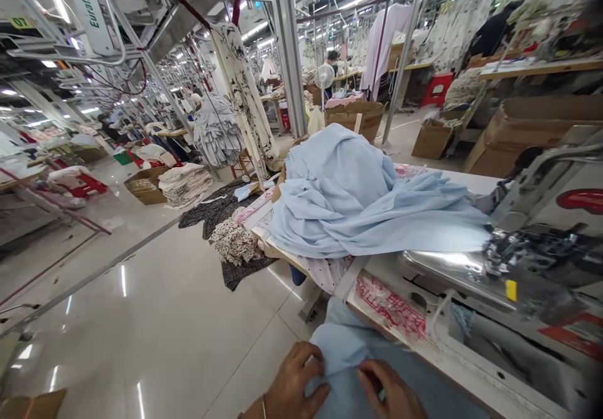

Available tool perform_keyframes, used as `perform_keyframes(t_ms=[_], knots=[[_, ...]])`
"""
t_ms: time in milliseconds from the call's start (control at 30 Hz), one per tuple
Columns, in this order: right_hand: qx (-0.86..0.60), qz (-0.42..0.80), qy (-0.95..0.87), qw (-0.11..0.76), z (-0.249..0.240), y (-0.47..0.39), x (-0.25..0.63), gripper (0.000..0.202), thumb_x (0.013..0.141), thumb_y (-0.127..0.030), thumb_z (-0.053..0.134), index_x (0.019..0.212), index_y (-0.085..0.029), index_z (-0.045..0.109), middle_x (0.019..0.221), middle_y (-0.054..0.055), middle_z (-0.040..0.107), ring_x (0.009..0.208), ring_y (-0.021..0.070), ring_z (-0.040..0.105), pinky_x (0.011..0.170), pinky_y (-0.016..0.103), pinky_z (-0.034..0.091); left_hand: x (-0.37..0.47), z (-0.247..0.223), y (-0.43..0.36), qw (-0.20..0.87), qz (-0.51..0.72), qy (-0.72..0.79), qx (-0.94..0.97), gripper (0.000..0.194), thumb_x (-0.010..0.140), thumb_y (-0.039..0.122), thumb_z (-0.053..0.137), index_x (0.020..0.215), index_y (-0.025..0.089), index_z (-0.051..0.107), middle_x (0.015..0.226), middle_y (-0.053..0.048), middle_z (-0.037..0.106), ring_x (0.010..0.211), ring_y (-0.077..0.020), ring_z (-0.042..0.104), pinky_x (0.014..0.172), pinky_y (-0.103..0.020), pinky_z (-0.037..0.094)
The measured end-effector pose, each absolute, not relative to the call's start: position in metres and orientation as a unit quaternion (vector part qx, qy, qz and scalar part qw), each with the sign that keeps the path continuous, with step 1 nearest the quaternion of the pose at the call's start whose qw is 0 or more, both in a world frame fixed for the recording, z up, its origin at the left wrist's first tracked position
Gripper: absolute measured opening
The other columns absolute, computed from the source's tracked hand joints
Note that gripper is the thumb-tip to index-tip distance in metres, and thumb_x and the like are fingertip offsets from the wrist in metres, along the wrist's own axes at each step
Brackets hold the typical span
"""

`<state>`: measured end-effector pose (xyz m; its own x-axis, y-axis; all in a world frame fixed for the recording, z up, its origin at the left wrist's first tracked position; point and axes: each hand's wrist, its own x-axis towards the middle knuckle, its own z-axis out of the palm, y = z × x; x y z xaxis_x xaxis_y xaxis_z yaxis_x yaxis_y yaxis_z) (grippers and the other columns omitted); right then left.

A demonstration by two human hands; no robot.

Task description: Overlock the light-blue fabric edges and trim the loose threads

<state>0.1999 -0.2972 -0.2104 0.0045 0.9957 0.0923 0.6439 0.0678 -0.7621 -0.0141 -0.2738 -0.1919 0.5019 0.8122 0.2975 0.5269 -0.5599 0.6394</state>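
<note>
Light blue fabric (342, 343) hangs over the near edge of the sewing table and lies across my lap. My left hand (298, 382) curls its fingers and thumb around a fold at the left side of this fabric. Close by on the right, my right hand (389, 389) pinches the same cloth between thumb and fingers. A large heap of matching light blue fabric (330, 186) is piled on the table. Its right end reaches the sewing machine (513, 249), whose needle area is partly blurred.
The white sewing table (452, 350) runs along my right, with a metal plate (443, 261) near the machine. Dark and spotted cloth (238, 240) lies on the floor to the left. Cardboard boxes (532, 130) and a metal post (287, 48) stand beyond the table.
</note>
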Motion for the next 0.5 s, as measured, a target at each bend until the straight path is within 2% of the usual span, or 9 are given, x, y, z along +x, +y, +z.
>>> perform_keyframes(t_ms=[100,200,333,400,500], knots=[[-0.640,0.269,-0.647,0.316,-0.203,-0.290,0.207,0.031,0.094,-0.037,0.040,0.094,-0.021,0.067,0.090,0.004,0.070,0.077,0.0179,0.069,0.069,0.026,0.055,-0.008,-0.195,-0.267,0.315,0.293,0.503,0.749,0.008,0.089,0.022,0.048,0.093,0.019,0.054,0.090,-0.007,0.061,0.075,-0.0172,0.060,0.067,-0.031,0.051],[-0.643,0.265,-0.654,0.298,-0.199,-0.288,0.206,0.033,0.094,-0.034,0.037,0.096,-0.021,0.066,0.092,0.005,0.069,0.081,0.0196,0.069,0.070,0.030,0.055,-0.005,-0.196,-0.260,0.320,0.259,0.519,0.749,0.010,0.083,0.020,0.058,0.093,0.018,0.057,0.084,-0.004,0.063,0.069,-0.0148,0.059,0.067,-0.029,0.049],[-0.621,0.272,-0.683,0.273,-0.200,-0.294,0.197,0.030,0.094,-0.028,0.037,0.097,-0.021,0.066,0.091,0.003,0.068,0.079,0.0175,0.069,0.072,0.029,0.055,-0.003,-0.197,-0.266,0.287,0.241,0.502,0.780,0.008,0.076,0.014,0.065,0.079,0.018,0.060,0.073,0.000,0.063,0.070,-0.0163,0.059,0.071,-0.031,0.047],[-0.614,0.271,-0.694,0.262,-0.200,-0.297,0.192,0.031,0.095,-0.027,0.036,0.096,-0.021,0.067,0.091,0.004,0.068,0.081,0.0185,0.069,0.073,0.031,0.055,-0.002,-0.199,-0.271,0.256,0.248,0.497,0.791,0.009,0.078,0.012,0.062,0.074,0.018,0.058,0.073,-0.002,0.063,0.073,-0.0177,0.059,0.069,-0.031,0.046],[-0.605,0.261,-0.712,0.242,-0.196,-0.297,0.186,0.034,0.097,-0.029,0.035,0.093,-0.020,0.067,0.092,0.007,0.068,0.088,0.0222,0.068,0.078,0.035,0.054,-0.003,-0.201,-0.277,0.199,0.266,0.473,0.816,0.010,0.084,0.012,0.054,0.077,0.018,0.056,0.076,-0.005,0.063,0.075,-0.0194,0.057,0.069,-0.033,0.045]])
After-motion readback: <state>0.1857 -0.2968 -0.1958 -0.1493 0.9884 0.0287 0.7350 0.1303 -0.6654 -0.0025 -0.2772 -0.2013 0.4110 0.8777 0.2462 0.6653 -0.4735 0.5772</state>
